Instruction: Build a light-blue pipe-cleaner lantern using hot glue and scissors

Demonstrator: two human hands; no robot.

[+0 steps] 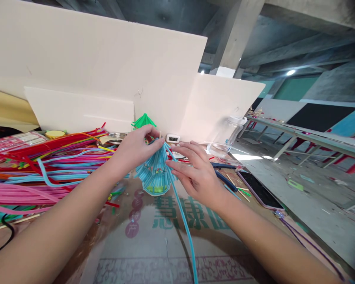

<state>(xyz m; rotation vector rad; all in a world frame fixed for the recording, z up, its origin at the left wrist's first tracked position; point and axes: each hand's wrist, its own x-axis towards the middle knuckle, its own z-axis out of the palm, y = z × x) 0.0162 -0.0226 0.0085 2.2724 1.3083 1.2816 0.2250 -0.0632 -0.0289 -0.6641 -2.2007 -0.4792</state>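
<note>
A small tiered, roof-like model [156, 179] of light blue pipe cleaners stands in front of me, with some yellow-green low inside it. My left hand [137, 148] pinches its tip between thumb and fingers, by a thin wooden stick [160, 135]. From the top, a long blue pipe cleaner [184, 217] runs down the right side and toward me. My right hand [197, 171] is at that side, fingers stretched and apart, the fingertips against the pipe cleaner and the model's edge. Behind my left hand rises a green pointed roof [144, 119].
Bundles of coloured pipe cleaners [47, 173] cover the left side. Blue-handled pliers [225, 179], thin sticks and a phone [260, 189] lie to the right. A small digital display [173, 138] and a clear plastic jug [229, 136] stand behind, before white boards [165, 79].
</note>
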